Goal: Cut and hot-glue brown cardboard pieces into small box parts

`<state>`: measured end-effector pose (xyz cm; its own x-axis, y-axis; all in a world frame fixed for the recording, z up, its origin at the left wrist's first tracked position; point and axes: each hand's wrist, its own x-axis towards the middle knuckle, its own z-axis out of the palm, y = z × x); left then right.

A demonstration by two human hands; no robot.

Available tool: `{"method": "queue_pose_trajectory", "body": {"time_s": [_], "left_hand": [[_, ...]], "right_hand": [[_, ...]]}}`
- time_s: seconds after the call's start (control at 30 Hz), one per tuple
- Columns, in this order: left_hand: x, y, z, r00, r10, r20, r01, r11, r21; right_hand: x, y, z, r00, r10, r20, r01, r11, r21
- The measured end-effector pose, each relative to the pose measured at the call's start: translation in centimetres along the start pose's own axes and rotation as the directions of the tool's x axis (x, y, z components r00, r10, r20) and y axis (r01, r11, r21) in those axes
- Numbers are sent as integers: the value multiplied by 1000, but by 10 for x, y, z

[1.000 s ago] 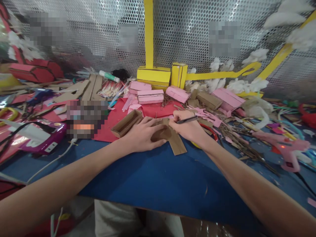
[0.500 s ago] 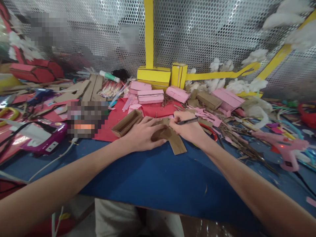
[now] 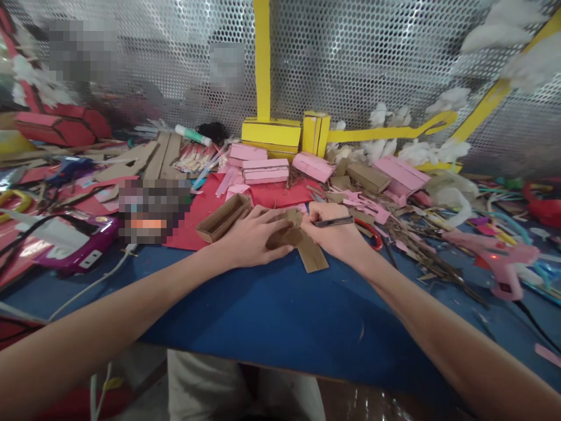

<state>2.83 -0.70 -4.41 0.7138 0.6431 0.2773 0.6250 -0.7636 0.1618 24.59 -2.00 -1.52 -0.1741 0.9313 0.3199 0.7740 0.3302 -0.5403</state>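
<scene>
My left hand (image 3: 258,237) lies with its fingers spread over a piece of brown cardboard (image 3: 312,251), pressing it to the blue table. Just right of it, my right hand (image 3: 328,225) is closed around a slim grey-and-black utility knife (image 3: 333,221), whose rear end sticks out over the back of the hand. The fingertips and the knife's tip are at the cardboard's far right part; the blade itself is hidden. An open brown cardboard box (image 3: 224,217) stands against the left side of my left hand. Part of a red-handled tool (image 3: 371,234) shows behind my right wrist.
Pink boxes (image 3: 265,171) and yellow card pieces (image 3: 270,133) line the back by the perforated metal sheet (image 3: 324,58). A pink glue gun (image 3: 504,257) lies at right beside twigs and scraps. A purple device (image 3: 81,245) with cables sits at left.
The view has shifted slightly. Both hands stay at the cardboard, and the knife in my right hand now lies a little flatter.
</scene>
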Motion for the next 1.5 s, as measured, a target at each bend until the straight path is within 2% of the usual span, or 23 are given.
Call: {"method": "queue_pose_trajectory", "body": {"time_s": [0.17,0.33,0.63,1.5], "left_hand": [[0,-2,0,999,43,0,-43,999,-4],[0,-2,0,1000,18,10,-18,1000,-9],[0,0,0,1000,-27,16,27,999,-24],[1,-1,-1,999,-17,35,18,999,-30]], "right_hand": [[2,4,-2,999,-39,35,40,999,-1],[4,4,-6,997,-47,63,45,998,32],[-1,7,-1,997,-75,-17,74,996,-46],[-15,1,-2,997,-59,-55,53,993,-105]]}}
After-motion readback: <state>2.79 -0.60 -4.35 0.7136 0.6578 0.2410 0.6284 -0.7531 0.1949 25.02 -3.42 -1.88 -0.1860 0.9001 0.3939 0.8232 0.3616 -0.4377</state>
